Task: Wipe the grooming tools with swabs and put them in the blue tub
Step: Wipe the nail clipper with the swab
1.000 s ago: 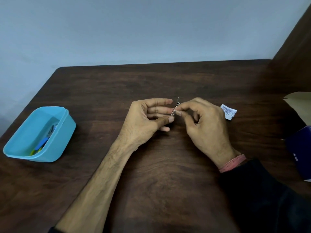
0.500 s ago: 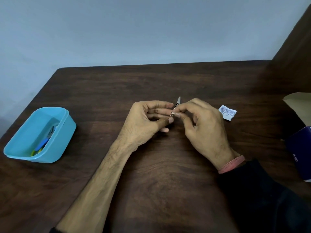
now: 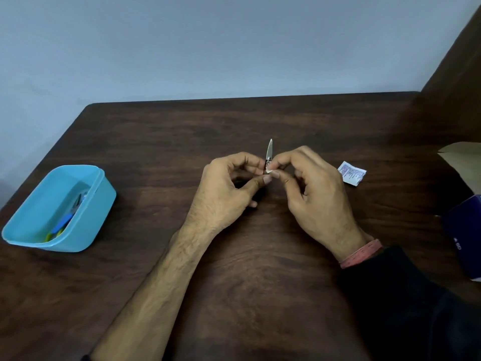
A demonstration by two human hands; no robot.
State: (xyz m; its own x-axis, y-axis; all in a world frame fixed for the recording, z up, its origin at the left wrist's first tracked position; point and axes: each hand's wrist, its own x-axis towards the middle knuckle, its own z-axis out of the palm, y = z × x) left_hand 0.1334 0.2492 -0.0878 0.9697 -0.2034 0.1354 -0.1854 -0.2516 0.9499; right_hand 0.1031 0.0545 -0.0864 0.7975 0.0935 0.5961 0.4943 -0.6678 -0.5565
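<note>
Over the middle of the dark wooden table, my left hand (image 3: 229,188) grips a small metal grooming tool (image 3: 269,153) whose thin pointed blade sticks upward. My right hand (image 3: 312,186) pinches a small white swab (image 3: 270,173) against the tool's base, just below the blade. Most of the tool's body is hidden by my fingers. The blue tub (image 3: 96,204) sits at the left of the table and holds several tools, one with a blue handle and one yellow-green.
A torn white swab sachet (image 3: 352,173) lies on the table right of my right hand. A dark blue box (image 3: 463,235) and a tan cardboard flap (image 3: 463,162) stand at the right edge. A dark wooden panel rises at the far right.
The tool's blade has swung up from a slant to nearly upright between my fingers. My right fingers shifted slightly along the tool with the swab. Both hands stay in place.
</note>
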